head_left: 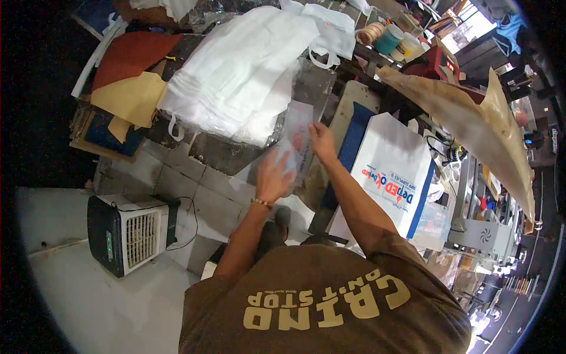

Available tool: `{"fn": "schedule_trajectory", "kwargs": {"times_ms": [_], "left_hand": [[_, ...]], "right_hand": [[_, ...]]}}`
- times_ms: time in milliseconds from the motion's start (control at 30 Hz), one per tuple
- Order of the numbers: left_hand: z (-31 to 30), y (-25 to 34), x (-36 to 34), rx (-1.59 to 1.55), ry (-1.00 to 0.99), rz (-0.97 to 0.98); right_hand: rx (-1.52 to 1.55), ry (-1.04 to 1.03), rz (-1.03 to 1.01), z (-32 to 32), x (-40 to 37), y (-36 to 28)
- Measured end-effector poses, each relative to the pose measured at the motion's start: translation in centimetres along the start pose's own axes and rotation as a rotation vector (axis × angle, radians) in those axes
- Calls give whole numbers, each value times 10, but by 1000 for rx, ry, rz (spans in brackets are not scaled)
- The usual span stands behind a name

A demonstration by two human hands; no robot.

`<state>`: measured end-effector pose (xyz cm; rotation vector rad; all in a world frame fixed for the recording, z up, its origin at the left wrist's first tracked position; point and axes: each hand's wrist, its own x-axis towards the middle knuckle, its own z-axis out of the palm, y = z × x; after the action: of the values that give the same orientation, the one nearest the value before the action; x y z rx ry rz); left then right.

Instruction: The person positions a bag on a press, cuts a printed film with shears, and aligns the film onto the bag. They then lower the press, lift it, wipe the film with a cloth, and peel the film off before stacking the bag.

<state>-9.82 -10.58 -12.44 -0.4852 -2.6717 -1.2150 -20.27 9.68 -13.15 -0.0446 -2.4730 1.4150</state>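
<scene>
Clear film (299,127) with red print held in air, in front of white bag stack (236,71) on bench (315,88). Right hand (321,141): fingers pinched narrow on film's edge, carrying it. Left hand (274,177): fingers spread wide, flat against lower part, probably to stop sagging or creasing. Printed bag (392,171) lies flat just right of right arm.

floor (88,307): pale, smooth, at left | tiles (200,189): grey squares beside the bench | fan unit (127,230): black and white, standing on the floor, cable (191,224) looping behind | workbench (315,88): dark, crowded | window (471,23): bright daylight, top right | right side: dim, grey machine (477,233)
</scene>
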Motion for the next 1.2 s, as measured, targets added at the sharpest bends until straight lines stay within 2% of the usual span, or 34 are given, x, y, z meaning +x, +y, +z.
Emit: {"fn": "schedule_trajectory", "kwargs": {"times_ms": [33,100,133,200,233,267,300,333,367,400,433,500,533,567,633,700,733,800,867,900,967,1033,1067,1100,1200], "left_hand": [[5,0,-2,0,3,0],[14,1,-8,340,-175,-37],[16,-1,-8,330,-165,-71],[15,-2,-11,337,-143,-76],[15,-2,-12,348,-127,-90],[15,-4,-12,344,-128,-86],[13,-6,-10,297,-104,-104],[12,-7,-7,250,-80,-122],[14,-6,-2,202,-58,-138],[2,9,9,13,82,-92],[-10,24,19,5,69,-82],[-29,60,40,-464,312,-79],[-45,78,53,-498,309,-19],[-62,91,62,-535,301,40],[-94,94,67,-890,-181,-207],[-116,92,64,-475,-426,-268],[-120,106,57,-472,-454,-254],[-126,129,42,-599,-436,-372],[-120,130,20,-601,-425,-403],[-114,128,12,-611,-391,-445],[-100,127,1,-658,-402,-433],[-97,128,-12,-677,-380,-443],[-90,135,-12,-725,-357,-418],[-85,143,-11,-777,-336,-392],[-79,166,6,-767,-295,-342]], "right_hand": [[0,-1,-3,2,4,7],[287,132,-77,2,16,18],[284,134,-83,-13,20,7],[410,-82,413,-50,25,-26],[406,-76,412,-54,28,-25],[526,33,411,-58,33,-27],[646,144,405,-62,37,-27],[644,149,401,-71,36,-46],[673,98,376,-80,31,-64],[701,51,354,-91,24,-89],[734,18,386,-97,17,-106],[710,-60,412,-110,-4,-139],[654,-102,414,-113,-19,-150],[729,-107,413,-106,-34,-144],[615,-168,317,-105,-68,-151],[522,-244,383,-109,-97,-155],[606,-192,335,-101,-113,-149],[696,-119,284,-94,-141,-148],[926,-44,440,-97,-161,-162],[933,-28,440,-102,-168,-162],[803,-69,524,-117,-182,-159],[631,-111,484,-122,-191,-132],[608,-181,565,-147,-182,-154],[745,-167,465,-139,-188,-132],[719,-281,517,-163,-186,-128]]}}
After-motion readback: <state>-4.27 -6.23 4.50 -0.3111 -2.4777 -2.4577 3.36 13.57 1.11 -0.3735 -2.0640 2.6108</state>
